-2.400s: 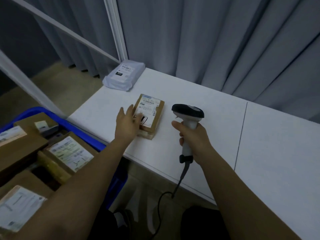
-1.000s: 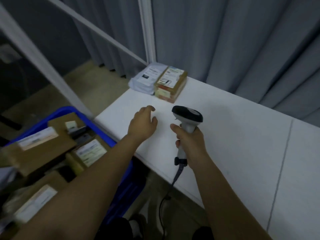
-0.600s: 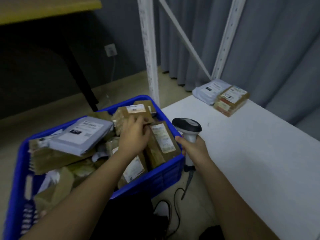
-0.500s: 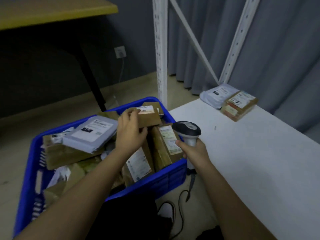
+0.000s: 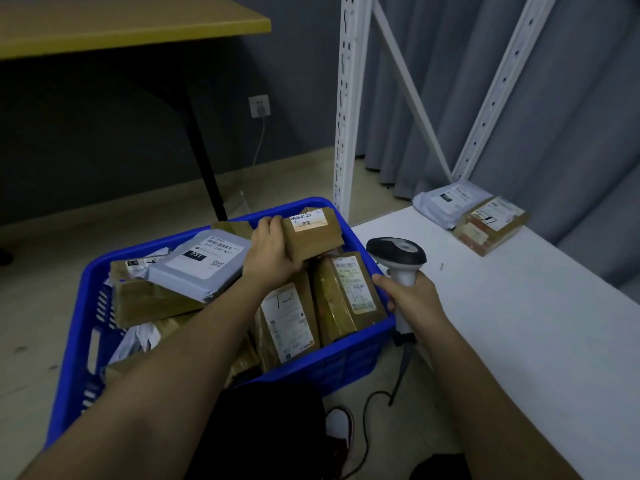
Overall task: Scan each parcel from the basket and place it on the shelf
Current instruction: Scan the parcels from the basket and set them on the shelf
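yellow-topped table [image 5: 131,26], wall socket [image 5: 259,106], grey curtain [image 5: 571,116]

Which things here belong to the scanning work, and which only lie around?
Job:
- left hand gripping brown parcel
- right hand holding scanner
- blue basket
- white shelf

Just there:
- yellow table
- wall socket

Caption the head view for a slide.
Left hand lifts a brown parcel from the blue basket while right hand holds the scanner.
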Tool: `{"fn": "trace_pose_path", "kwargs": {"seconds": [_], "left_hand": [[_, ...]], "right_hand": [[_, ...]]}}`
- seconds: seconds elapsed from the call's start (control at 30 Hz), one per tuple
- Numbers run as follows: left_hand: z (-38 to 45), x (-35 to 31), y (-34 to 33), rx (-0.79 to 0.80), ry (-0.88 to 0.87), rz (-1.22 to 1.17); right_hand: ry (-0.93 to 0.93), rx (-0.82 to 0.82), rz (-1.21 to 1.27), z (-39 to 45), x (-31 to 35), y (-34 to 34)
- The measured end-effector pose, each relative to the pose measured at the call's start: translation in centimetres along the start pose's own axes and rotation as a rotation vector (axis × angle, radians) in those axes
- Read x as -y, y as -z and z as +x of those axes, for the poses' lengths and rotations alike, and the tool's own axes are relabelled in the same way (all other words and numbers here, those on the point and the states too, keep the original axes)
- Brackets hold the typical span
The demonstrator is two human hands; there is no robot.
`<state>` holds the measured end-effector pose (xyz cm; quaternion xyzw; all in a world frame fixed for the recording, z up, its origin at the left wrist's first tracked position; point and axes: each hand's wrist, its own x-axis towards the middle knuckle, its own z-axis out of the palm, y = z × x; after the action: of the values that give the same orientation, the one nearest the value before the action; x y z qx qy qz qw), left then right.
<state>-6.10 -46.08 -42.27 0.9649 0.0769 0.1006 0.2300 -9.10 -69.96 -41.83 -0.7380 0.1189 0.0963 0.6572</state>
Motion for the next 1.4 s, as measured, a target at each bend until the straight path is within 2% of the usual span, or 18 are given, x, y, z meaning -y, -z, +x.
{"fn": "trace_pose_path", "kwargs": {"seconds": [0.07, 0.17, 0.33, 0.53, 0.63, 0.7, 0.83, 0.93, 1.07, 1.4], "left_hand": [[-1.7, -0.5, 1.0, -0.098, -0.074, -0.043], [-4.8, -1.7, 2.8, -0.162, -0.252, -0.11], [-8.7, -5.1, 3.8, 0.019, -0.539, -0.038], [-9.3, -8.7, 1.6, 0.088, -0.643, -0.107], [-9.4, -11.0, 0.7, 0.117, -0.687, -0.214], [-9.7, -12.5, 0.2, 0.102, -0.614, -0.368], [-9.9, -16.1, -0.3, 0.127, -0.231, -0.822], [-8.9, -17.6, -1.3, 0.2, -0.002, -0.907], [-7.6, -18.1, -2.6, 0.301, 0.16, -1.103], [-6.9, -19.8, -4.1, 0.551, 0.191, -1.235]], "right_hand": [[0.004, -0.02, 0.029, -0.5, 0.6, 0.3], [-0.043, -0.032, 0.234, -1.6, 1.5, 0.8], [-0.112, -0.081, 0.451, -4.4, 2.7, 2.3], [-0.063, -0.225, 0.427, -6.2, 2.2, 5.7], [-0.045, -0.285, 0.441, -6.5, 1.9, 7.8], [-0.036, -0.288, 0.43, -6.4, 1.8, 9.1], [-0.05, -0.287, 0.447, -6.2, 1.2, 11.1], [-0.053, -0.294, 0.433, -6.0, 0.5, 11.6], [-0.013, -0.316, 0.393, -5.7, 0.1, 12.2], [0.023, -0.345, 0.397, -7.2, 0.0, 15.7]]}}
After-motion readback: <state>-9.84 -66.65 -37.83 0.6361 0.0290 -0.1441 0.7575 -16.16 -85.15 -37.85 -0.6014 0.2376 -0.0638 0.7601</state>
